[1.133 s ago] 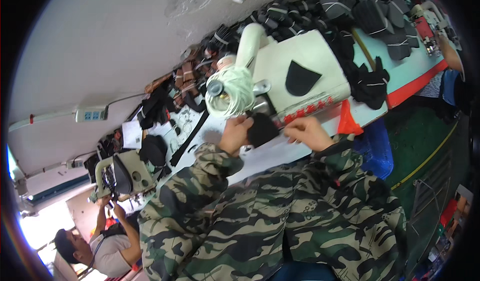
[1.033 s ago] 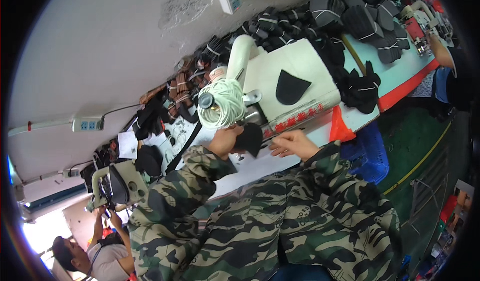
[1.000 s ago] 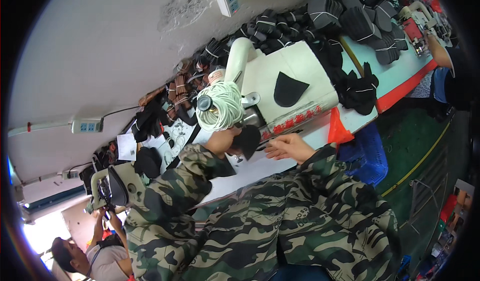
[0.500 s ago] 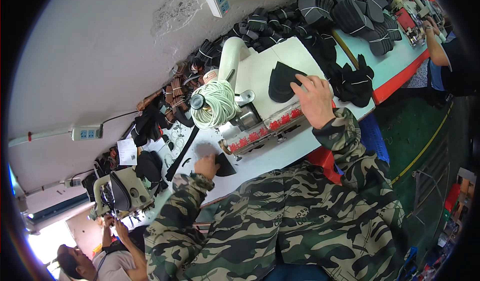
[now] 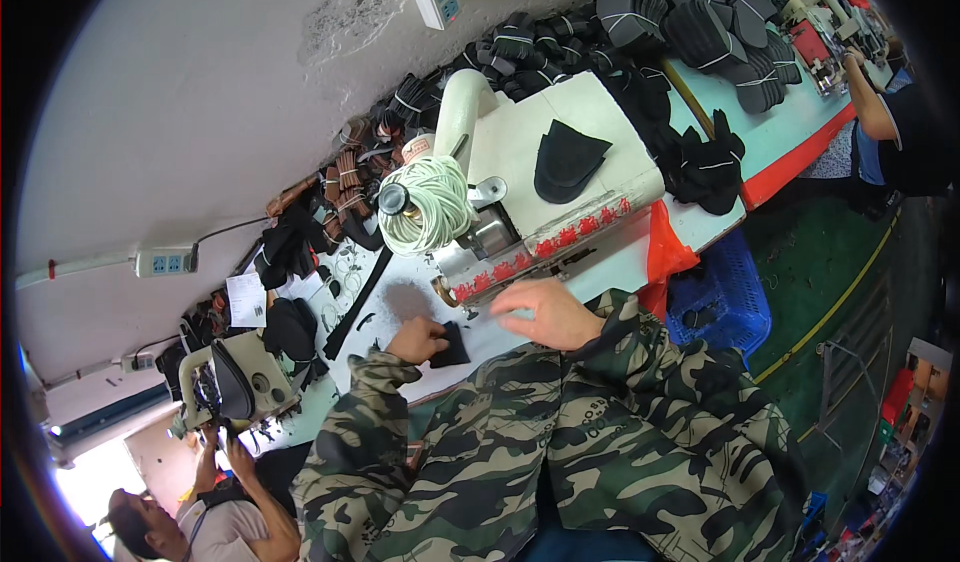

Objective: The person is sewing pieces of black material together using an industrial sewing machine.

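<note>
My left hand [image 5: 417, 340] is closed at the near edge of the white table, pinching the side of a small black fabric piece [image 5: 453, 346]. Just right of it, my right hand [image 5: 548, 314] hovers before the sewing machine [image 5: 560, 224], its fingers loosely stretched to the left with nothing seen in them. On the machine's pale flat top lies a small stack of rounded black fabric pieces [image 5: 570, 162], untouched. A coil of pale green cord [image 5: 428, 207] hangs round the machine's black knob.
Bundled dark pieces [image 5: 632, 14] line the wall. A blue plastic basket [image 5: 722, 297] stands at the right below the table, next to a red bag [image 5: 668, 247]. One co-worker [image 5: 235, 507] sits at a machine on the lower left, another [image 5: 885, 127] at the far right.
My right hand has left the stack on the machine top and come down leftward, near my left hand. My left hand stays at the small black piece, which has shifted slightly.
</note>
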{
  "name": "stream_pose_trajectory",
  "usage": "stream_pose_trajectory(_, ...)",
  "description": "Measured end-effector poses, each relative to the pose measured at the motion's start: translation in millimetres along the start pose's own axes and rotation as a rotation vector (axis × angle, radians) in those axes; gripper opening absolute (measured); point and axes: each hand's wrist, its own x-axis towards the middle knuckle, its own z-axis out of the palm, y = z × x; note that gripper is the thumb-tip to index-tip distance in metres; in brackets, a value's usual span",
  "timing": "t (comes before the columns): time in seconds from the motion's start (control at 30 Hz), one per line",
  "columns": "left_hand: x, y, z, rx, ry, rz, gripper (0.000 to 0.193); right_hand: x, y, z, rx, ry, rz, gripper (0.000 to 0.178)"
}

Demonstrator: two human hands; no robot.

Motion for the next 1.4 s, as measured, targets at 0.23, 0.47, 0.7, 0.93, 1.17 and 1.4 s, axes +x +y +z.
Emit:
stream_pose_trajectory(0.23, -3.6, 108.4, -58.4, -0.82, -0.172, 0.095, 0.024, 13.9, 4.1, 13.0, 0.461, -0.024, 0.417, 0.016)
stream_pose_trajectory(0.47, 7.7, 105.6, -71.8, -0.792, -0.072, -0.065, 0.025, 25.7, 6.4, 15.9, 0.331, 0.111, 0.425, 0.021)
stream_pose_trajectory(0.7, 13.4, 109.9, -82.8, -0.633, -0.068, -0.073, 0.027, 25.5, 3.7, 16.3, 0.25, 0.119, 0.39, 0.021)
stream_pose_trajectory(0.93, 21.7, 106.0, -88.1, -0.558, -0.089, -0.104, 0.03, 27.1, -1.9, 16.7, 0.288, 0.105, 0.425, 0.02)
stream_pose_trajectory(1.17, 28.8, 132.5, -67.1, -0.859, 0.046, -0.122, 0.027, 20.7, 14.2, -25.4, 0.154, 0.001, 0.334, 0.016)
stream_pose_trajectory(1.4, 64.2, 88.5, -21.6, -0.981, 0.505, 0.067, 0.021, 1.4, 29.3, -53.2, 0.463, -0.098, 0.625, 0.021)
